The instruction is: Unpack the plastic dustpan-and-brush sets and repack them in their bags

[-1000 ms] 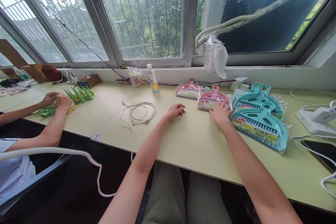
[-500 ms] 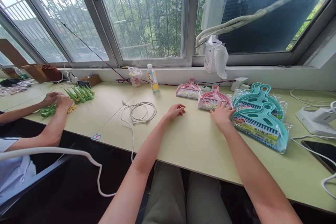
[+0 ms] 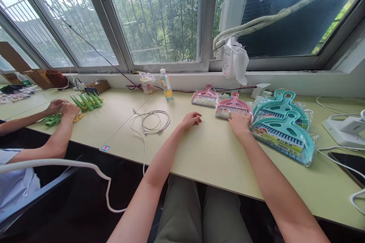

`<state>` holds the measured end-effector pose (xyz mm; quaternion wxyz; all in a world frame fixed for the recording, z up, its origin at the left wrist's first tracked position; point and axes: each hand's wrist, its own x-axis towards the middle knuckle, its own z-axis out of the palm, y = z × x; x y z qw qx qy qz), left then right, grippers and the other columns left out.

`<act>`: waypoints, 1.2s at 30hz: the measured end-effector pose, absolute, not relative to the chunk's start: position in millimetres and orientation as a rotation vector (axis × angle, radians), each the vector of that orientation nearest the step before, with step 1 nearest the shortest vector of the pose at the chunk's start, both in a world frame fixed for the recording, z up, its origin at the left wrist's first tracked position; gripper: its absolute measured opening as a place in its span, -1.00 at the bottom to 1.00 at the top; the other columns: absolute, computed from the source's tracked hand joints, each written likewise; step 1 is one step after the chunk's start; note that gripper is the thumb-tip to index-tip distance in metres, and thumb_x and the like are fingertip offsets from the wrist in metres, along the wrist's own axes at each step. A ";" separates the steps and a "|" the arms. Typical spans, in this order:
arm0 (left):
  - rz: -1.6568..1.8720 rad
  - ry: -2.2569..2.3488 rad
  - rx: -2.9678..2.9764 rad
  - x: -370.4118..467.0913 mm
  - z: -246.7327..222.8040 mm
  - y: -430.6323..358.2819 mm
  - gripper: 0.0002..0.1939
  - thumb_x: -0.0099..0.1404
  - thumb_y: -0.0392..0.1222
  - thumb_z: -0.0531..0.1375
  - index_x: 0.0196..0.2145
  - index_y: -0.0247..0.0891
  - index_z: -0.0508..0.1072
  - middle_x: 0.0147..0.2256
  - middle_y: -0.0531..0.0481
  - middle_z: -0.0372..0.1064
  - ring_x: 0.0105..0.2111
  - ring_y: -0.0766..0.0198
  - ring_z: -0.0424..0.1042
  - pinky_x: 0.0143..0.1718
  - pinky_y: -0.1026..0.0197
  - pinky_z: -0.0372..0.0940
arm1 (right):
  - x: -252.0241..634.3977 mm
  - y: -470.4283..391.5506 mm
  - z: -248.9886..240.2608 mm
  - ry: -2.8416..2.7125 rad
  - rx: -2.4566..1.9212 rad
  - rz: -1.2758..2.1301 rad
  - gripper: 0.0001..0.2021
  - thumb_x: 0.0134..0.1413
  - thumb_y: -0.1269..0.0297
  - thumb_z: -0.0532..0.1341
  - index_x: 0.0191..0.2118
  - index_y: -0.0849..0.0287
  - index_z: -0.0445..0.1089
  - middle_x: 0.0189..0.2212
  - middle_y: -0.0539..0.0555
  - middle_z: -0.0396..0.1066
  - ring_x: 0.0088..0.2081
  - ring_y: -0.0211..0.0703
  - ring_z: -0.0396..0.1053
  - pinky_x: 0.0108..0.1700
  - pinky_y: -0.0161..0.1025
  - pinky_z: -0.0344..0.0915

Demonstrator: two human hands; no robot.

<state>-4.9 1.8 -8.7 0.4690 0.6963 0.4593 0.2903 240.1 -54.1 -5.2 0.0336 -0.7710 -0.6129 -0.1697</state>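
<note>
Head view: your nearer right grip (image 3: 240, 122) rests, fingers loosely spread, on the near-right edge of the film-wrapped pink plastic dustpan-and-brush set (image 3: 234, 107), handle away from you; your left grip (image 3: 191, 120), loosely half-curled, shows nothing held.

The pale yellow-green tabletop (image 3: 211, 159) runs along the wall, a small sticker (image 3: 105, 147) at its front edge. Green pieces (image 3: 88, 102) lie toward its left end. A labelled bottle (image 3: 166, 87) stands near the back edge, right of a bagged cup (image 3: 147, 84). In front of these lies a loosely coiled white cable (image 3: 152, 133), one strand reaching the front edge. Two pink dustpan sets (image 3: 234, 103) lie toward the back edge; teal dustpan sets (image 3: 295, 131) lie farther right. Nearest the right end are a white power strip (image 3: 335, 133) and a dark phone (image 3: 346, 162).
</note>
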 end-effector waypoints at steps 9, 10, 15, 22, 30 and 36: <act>0.699 1.137 1.731 -5.1 -10.3 3.9 -0.71 0.35 -0.18 0.06 -0.06 -0.28 0.45 -0.22 -0.09 0.53 -0.43 0.40 0.43 -0.33 0.30 0.32 | 238.3 -48.4 -15.1 -2.089 -2.154 -0.548 -0.57 0.29 0.46 -0.08 0.18 0.21 0.29 0.03 0.37 0.34 0.01 0.10 0.27 -0.02 -0.05 0.12; 0.700 1.140 1.730 -5.2 -10.7 4.2 -0.71 0.35 -0.18 0.06 -0.06 -0.27 0.46 -0.22 -0.09 0.53 -0.43 0.40 0.43 -0.32 0.30 0.33 | 237.3 -48.3 -15.9 -2.104 -2.137 -0.555 -0.57 0.28 0.47 -0.08 0.18 0.22 0.29 0.04 0.37 0.33 0.02 0.10 0.27 -0.02 -0.05 0.12; 0.700 1.138 1.734 -5.9 -12.2 5.4 -0.71 0.35 -0.17 0.06 -0.05 -0.27 0.46 -0.20 -0.09 0.53 -0.43 0.40 0.44 -0.31 0.29 0.34 | 232.7 -48.2 -18.3 -2.189 -2.051 -0.578 -0.52 0.22 0.52 -0.09 0.20 0.25 0.26 0.15 0.36 0.27 0.04 0.10 0.25 -0.01 -0.04 0.17; 0.699 1.146 1.734 -5.3 -11.2 4.3 -0.71 0.36 -0.17 0.06 -0.05 -0.27 0.46 -0.21 -0.09 0.53 -0.43 0.40 0.44 -0.31 0.29 0.33 | 232.7 -44.8 -22.4 -2.266 -1.946 -0.488 -0.44 0.20 0.58 -0.12 0.27 0.20 0.21 0.27 0.27 0.20 0.15 0.10 0.20 0.02 -0.01 0.22; 0.697 1.143 1.735 -5.3 -8.1 1.5 -0.72 0.36 -0.17 0.06 -0.06 -0.29 0.45 -0.20 -0.11 0.53 -0.43 0.41 0.43 -0.36 0.32 0.30 | 234.0 -43.2 -25.7 -2.296 -1.886 -0.460 -0.42 0.20 0.60 -0.13 0.29 0.15 0.19 0.30 0.21 0.18 0.21 0.06 0.18 0.03 -0.04 0.22; 0.713 1.136 1.722 -5.2 -7.8 0.2 -0.73 0.35 -0.18 0.06 -0.08 -0.29 0.44 -0.22 -0.10 0.53 -0.44 0.41 0.42 -0.35 0.32 0.30 | 226.8 -51.6 -16.3 -2.209 -1.831 -0.579 -0.48 0.25 0.58 -0.13 0.26 0.27 0.20 0.14 0.31 0.34 0.08 0.12 0.29 -0.02 -0.04 0.21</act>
